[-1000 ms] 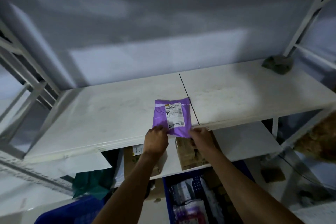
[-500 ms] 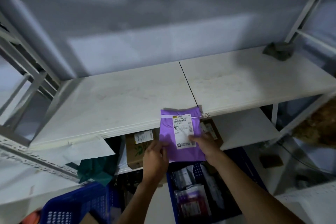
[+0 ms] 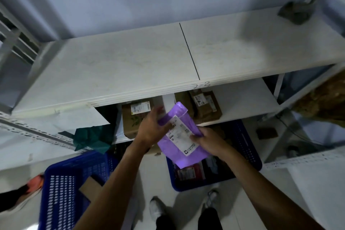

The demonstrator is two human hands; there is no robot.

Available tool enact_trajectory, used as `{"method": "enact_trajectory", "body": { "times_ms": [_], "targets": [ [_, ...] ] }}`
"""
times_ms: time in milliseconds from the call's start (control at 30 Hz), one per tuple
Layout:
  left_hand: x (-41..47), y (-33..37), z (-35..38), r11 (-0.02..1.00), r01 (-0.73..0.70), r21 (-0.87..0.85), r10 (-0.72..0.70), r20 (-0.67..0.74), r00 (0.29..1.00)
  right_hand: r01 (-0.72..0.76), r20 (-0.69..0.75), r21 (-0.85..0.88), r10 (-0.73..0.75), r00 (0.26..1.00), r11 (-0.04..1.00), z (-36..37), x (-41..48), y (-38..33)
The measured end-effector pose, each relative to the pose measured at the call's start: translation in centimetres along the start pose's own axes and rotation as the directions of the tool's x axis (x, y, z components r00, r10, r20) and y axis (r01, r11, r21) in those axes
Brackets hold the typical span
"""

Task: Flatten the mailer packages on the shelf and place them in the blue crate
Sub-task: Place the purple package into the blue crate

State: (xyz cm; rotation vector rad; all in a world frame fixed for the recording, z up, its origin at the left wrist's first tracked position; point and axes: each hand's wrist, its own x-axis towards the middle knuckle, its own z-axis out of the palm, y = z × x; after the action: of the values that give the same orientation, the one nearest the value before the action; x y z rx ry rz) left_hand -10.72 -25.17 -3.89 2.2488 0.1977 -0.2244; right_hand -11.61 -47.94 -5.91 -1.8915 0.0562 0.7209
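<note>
A purple mailer package [image 3: 179, 147] with a white label is held in the air in front of the shelf, tilted, above the blue crate [image 3: 250, 147] on the floor. My left hand [image 3: 152, 129] grips its upper left edge, fingers curled over the top. My right hand [image 3: 205, 141] pinches its right side near the label. The blue crate holds several packages, partly hidden by the mailer and my right arm. The white shelf [image 3: 130, 65] above is bare where the mailer lay.
A second blue crate [image 3: 63, 188] stands at the lower left with cardboard in it. Brown boxes [image 3: 205, 106] sit on the lower shelf. A green cloth [image 3: 91, 138] hangs at the left. A dark rag [image 3: 293, 12] lies at the shelf's far right corner. My shoes [image 3: 158, 209] are below.
Both hands have pulled the purple mailer off the shelf edge and down toward the blue crate, tilting it. The view has tipped downward.
</note>
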Motion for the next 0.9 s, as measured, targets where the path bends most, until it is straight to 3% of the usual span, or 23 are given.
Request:
{"method": "enact_trajectory", "body": {
  "times_ms": [100,200,300,367,433,533,633,767,900],
  "targets": [
    [0.2,0.1,0.9,0.997,0.068,0.032,-0.073,0.180,0.981,-0.010,0.023,-0.114,0.013,1.000,0.993,-0.3,0.1,0.5],
    [-0.1,-1.1,2.2,0.964,0.222,-0.146,-0.175,0.278,0.945,-0.043,-0.018,-0.082,0.042,0.999,0.996,-1.7,0.2,1.5],
    [-0.9,-2.6,3.7,0.865,0.379,-0.330,-0.262,0.347,0.901,-0.069,-0.100,-0.030,0.065,0.993,0.997,-3.3,0.0,2.7],
    [-1.5,-3.3,4.8,0.815,0.426,-0.393,-0.307,0.331,0.892,-0.079,-0.165,0.048,0.086,0.982,0.996,-4.1,-0.1,3.4],
    [-2.1,-4.1,6.1,0.717,0.502,-0.483,-0.402,0.302,0.864,-0.083,-0.205,0.239,0.134,0.970,0.968,-4.5,-0.6,4.3],
    [-3.0,-5.1,8.7,0.591,0.553,-0.587,-0.493,0.280,0.824,-0.143,-0.117,0.371,0.198,0.973,0.918,-4.3,-1.3,6.3],
    [-3.9,-5.0,11.7,0.546,0.573,-0.612,-0.526,0.283,0.802,-0.240,-0.071,0.331,0.278,0.958,0.913,-3.9,-1.6,9.6],
    [-3.9,-4.9,16.3,0.464,0.627,-0.625,-0.570,0.332,0.752,-0.299,-0.145,0.230,0.337,0.930,0.926,-4.3,-1.2,13.4],
    [-2.6,-6.2,20.3,0.508,0.643,-0.574,-0.605,0.294,0.740,-0.333,-0.186,0.161,0.360,0.914,0.929,-4.7,0.4,17.0]
  ]
}}
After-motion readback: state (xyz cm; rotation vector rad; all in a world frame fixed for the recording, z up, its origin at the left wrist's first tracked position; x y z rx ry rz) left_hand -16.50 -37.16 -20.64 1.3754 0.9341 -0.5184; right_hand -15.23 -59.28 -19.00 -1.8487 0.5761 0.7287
